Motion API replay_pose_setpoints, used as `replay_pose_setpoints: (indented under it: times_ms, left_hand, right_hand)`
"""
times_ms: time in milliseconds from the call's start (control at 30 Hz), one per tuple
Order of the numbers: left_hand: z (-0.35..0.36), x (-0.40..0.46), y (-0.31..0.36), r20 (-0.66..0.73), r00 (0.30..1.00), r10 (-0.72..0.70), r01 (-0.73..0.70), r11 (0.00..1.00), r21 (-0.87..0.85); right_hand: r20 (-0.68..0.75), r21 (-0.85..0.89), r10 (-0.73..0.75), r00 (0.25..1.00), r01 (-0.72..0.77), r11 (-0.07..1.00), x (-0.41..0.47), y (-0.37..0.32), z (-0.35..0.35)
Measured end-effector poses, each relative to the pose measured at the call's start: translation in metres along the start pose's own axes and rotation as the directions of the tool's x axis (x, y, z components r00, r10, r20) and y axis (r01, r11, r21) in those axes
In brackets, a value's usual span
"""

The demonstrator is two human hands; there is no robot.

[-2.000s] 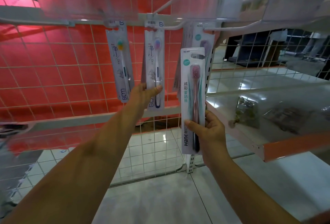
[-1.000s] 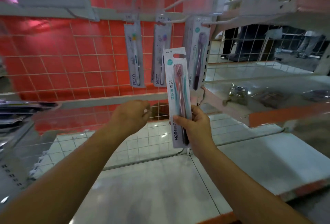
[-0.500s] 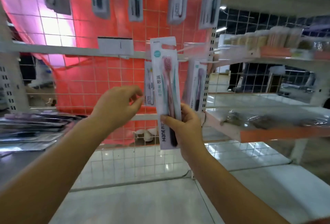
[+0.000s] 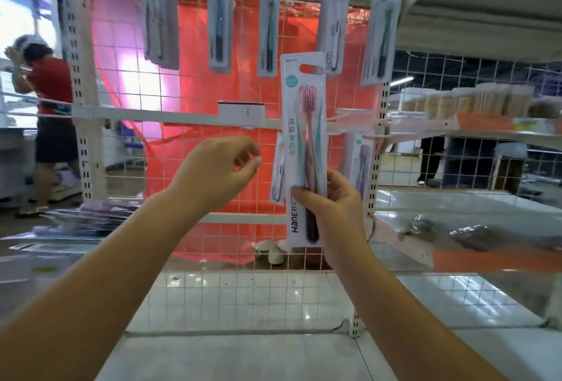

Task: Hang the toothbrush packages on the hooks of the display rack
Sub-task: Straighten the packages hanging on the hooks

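My right hand (image 4: 331, 207) grips the lower part of a white toothbrush package (image 4: 304, 125) with a pink brush, held upright in front of the wire grid rack (image 4: 194, 76). My left hand (image 4: 219, 171) hovers to its left with fingers loosely curled, holding nothing. Several toothbrush packages (image 4: 220, 15) hang from hooks on the top rail. Two more packages (image 4: 278, 177) hang lower down, partly hidden behind the held one. A blank label holder (image 4: 241, 113) sits on the middle rail.
A white shelf (image 4: 456, 228) with dark items juts out at the right. A stack of packages (image 4: 76, 222) lies at the left. A person in a red top (image 4: 48, 107) stands beyond the rack at the left. A glossy white base shelf (image 4: 243, 304) lies below.
The view has tilted upward, bringing the top row of hanging packages into sight. My left hand let go of a hanging package and drew back; my right hand raised its package.
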State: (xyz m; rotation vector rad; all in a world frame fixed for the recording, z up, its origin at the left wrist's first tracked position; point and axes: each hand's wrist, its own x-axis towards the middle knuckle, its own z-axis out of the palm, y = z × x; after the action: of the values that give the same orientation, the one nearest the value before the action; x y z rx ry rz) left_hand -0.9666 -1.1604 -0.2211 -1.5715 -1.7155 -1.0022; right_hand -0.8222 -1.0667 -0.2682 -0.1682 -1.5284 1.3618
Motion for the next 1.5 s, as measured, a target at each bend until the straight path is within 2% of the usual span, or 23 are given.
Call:
replay_pose_setpoints:
  times_ms: [200,333,567,967,1233,1500]
  left_hand:
    - [-0.019,-0.008,-0.015,-0.03,0.999,0.046,-0.044,0.998,0.053]
    - [-0.025,-0.011,-0.03,-0.043,0.999,0.03,-0.026,0.996,0.089]
    - [-0.013,-0.018,-0.054,0.04,0.999,-0.036,0.031,0.993,0.118]
    - [0.04,-0.028,-0.061,0.203,0.977,-0.066,0.043,0.992,0.115]
    - [0.063,-0.041,-0.078,0.253,0.959,-0.129,0.106,0.989,0.102]
    - [0.087,-0.044,-0.115,0.295,0.932,-0.211,0.179,0.975,0.133]
  right_hand:
    - [0.053,-0.018,0.035,0.998,-0.035,0.999,0.0,0.005,0.026]
    - [0.09,-0.018,0.062,0.994,-0.061,0.998,0.002,0.011,0.039]
    - [0.116,-0.074,0.109,0.987,-0.1,0.992,0.004,0.029,0.042]
    - [0.088,-0.142,0.161,0.983,-0.148,0.979,0.005,0.057,0.015]
    - [0.047,-0.181,0.274,0.961,-0.262,0.948,0.003,0.096,0.011]
    - [0.061,-0.179,0.294,0.954,-0.28,0.943,0.026,0.131,0.025]
